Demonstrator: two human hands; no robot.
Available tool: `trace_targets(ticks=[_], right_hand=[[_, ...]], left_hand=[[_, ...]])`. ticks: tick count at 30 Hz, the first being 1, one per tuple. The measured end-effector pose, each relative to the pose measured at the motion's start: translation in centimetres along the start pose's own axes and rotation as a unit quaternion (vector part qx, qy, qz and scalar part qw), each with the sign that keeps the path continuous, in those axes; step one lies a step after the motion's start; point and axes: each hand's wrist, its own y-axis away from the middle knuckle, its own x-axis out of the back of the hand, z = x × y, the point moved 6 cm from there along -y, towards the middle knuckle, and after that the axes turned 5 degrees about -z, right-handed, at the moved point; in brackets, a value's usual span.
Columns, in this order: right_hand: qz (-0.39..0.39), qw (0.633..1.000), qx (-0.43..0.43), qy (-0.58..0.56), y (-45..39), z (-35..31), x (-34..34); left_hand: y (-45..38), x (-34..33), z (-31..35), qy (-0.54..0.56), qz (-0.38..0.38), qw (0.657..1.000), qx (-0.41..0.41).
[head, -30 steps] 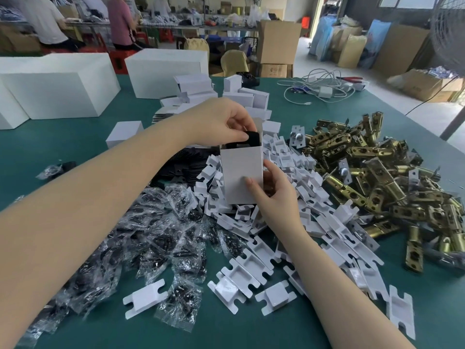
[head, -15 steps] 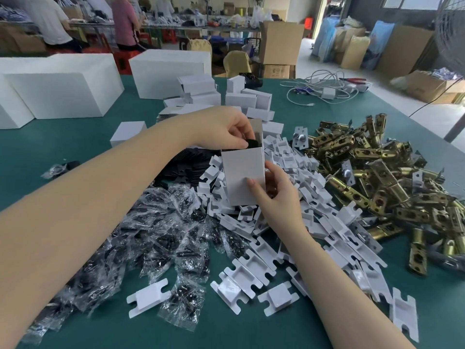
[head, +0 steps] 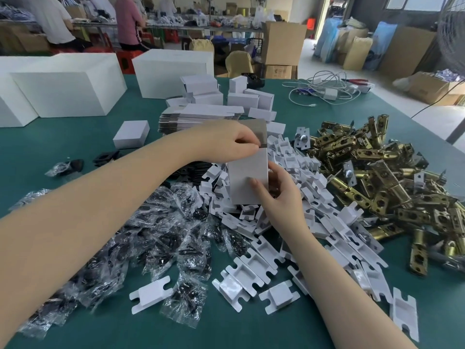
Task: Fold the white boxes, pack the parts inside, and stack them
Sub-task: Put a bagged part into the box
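Now, right hand gripping upright white box, left hand apparently pinching its top flap, above white inserts on table.

White box upright, top flap open, held

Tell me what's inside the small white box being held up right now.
Nothing shows. The box faces the camera with a closed side; the left hand covers its open top at the flap, and the right hand holds the lower edge.
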Motion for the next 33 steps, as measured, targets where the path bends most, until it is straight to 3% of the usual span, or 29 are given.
trace_targets(ticks=[3, 5, 7, 9, 11, 13, 16, 24, 29, 33], right_hand=[[-0.008, 0.999, -0.003, -0.031, 0.1, 0.1, 0.1], [-0.012, 0.999, -0.010, -0.043, 0.0, 0.3, 0.3], [-0.018, 0.998, -0.016, -0.057, 0.1, 0.4, 0.4], [-0.031, 0.997, -0.019, -0.069, 0.1, 0.4, 0.3], [-0.044, 0.996, -0.011, -0.077, 0.3, 0.3, 0.2], [-0.057, 0.995, -0.004, -0.083, 0.4, 0.1, 0.2], [-0.071, 0.993, 0.004, -0.092, 0.6, -0.1, 0.0], [-0.070, 0.992, 0.016, -0.108, 0.6, -0.3, 0.1], [-0.071, 0.992, 0.014, -0.104, 0.5, -0.2, 0.1], [-0.069, 0.993, 0.014, -0.100, 0.4, -0.2, 0.1]], left_hand=[[2.1, 1.8, -1.5, 0.102, 0.230, 0.968, -0.018], [4.0, 1.9, -3.9, 0.138, 0.308, 0.941, 0.022], [4.9, 0.6, -6.8, 0.104, 0.228, 0.963, 0.098], [5.8, -1.6, -9.2, 0.004, 0.045, 0.988, 0.145], [7.0, -3.6, -10.2, -0.091, -0.111, 0.980, 0.140], [8.0, -4.9, -10.7, -0.113, -0.176, 0.969, 0.135], [8.4, -4.7, -11.2, -0.065, -0.122, 0.979, 0.153], [8.5, -3.0, -11.3, -0.121, 0.023, 0.981, 0.149], [8.8, -1.5, -12.2, -0.102, 0.049, 0.979, 0.171], [9.1, 1.7, -12.0, -0.001, 0.211, 0.962, 0.174]])
